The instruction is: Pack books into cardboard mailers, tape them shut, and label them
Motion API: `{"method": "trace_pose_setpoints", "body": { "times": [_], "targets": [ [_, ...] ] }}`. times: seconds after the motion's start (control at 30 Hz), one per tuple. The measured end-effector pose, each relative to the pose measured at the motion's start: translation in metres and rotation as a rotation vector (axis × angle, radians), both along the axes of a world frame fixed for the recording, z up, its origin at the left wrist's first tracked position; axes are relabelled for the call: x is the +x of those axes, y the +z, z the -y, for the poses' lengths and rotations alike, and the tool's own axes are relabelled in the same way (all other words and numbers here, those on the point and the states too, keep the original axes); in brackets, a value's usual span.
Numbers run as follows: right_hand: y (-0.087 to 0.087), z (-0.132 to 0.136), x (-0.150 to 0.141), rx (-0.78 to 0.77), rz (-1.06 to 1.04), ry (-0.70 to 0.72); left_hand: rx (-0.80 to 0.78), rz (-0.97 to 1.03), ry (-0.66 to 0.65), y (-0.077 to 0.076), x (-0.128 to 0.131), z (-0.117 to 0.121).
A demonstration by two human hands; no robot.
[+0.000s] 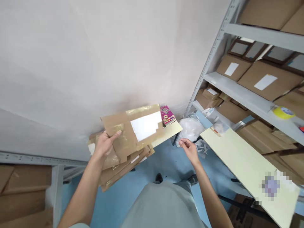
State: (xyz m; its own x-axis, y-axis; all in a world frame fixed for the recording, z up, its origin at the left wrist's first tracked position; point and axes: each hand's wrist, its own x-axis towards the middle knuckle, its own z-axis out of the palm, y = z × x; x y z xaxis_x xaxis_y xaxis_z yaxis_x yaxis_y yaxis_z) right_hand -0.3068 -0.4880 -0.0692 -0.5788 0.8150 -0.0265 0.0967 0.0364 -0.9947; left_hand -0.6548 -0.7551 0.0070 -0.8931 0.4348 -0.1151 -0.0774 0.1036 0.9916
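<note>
My left hand (105, 144) grips the left edge of a flattened cardboard box (127, 133), thumb on top and the other fingers hidden beneath. Strips of shiny tape run along this cardboard, and a white label (146, 126) covers part of its right half. Under it lies a stack of more flattened cardboard (125, 166). My right hand (189, 149) is apart from the cardboard, over the floor, with thumb and forefinger pinched together. Whether anything small is between those fingertips I cannot make out.
Purple books (167, 115) sit on a pale table (169, 132) against the wall. A white plastic bag (191, 129) is beyond my right hand. To the right, a long pale table (242, 164) stands before metal shelving (247, 90) with cartons and yellow tape (283, 112). More shelving (57, 186) stands left.
</note>
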Motion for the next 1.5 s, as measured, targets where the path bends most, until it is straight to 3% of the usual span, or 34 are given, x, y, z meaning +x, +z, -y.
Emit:
{"method": "trace_pose_setpoints", "body": {
  "times": [0.23, 0.47, 0.7, 0.83, 0.97, 1.13, 1.33, 1.5],
  "targets": [
    [0.011, -0.054, 0.085, 0.047, -0.047, -0.377, -0.017, 0.267, -0.521, 0.006, 0.091, -0.148],
    [0.008, -0.093, 0.213, -0.048, -0.121, -0.609, -0.066, 0.299, -0.959, -0.017, 0.203, -0.302],
    [-0.027, -0.143, 0.342, -0.074, -0.082, -0.865, -0.165, 0.208, -1.093, -0.052, 0.327, -0.449],
    [-0.049, -0.179, 0.398, -0.065, -0.029, -0.951, -0.149, 0.113, -1.187, -0.081, 0.396, -0.517],
    [-0.060, -0.211, 0.439, -0.029, 0.073, -0.972, -0.153, 0.033, -1.221, -0.112, 0.451, -0.567],
    [-0.062, -0.238, 0.474, -0.020, 0.114, -0.966, -0.170, -0.053, -1.272, -0.136, 0.488, -0.608],
    [-0.058, -0.254, 0.485, -0.064, 0.039, -0.919, -0.186, -0.067, -1.313, -0.142, 0.508, -0.633],
    [-0.061, -0.262, 0.468, -0.118, 0.003, -0.912, -0.115, -0.062, -1.501, -0.143, 0.520, -0.646]
  ]
}}
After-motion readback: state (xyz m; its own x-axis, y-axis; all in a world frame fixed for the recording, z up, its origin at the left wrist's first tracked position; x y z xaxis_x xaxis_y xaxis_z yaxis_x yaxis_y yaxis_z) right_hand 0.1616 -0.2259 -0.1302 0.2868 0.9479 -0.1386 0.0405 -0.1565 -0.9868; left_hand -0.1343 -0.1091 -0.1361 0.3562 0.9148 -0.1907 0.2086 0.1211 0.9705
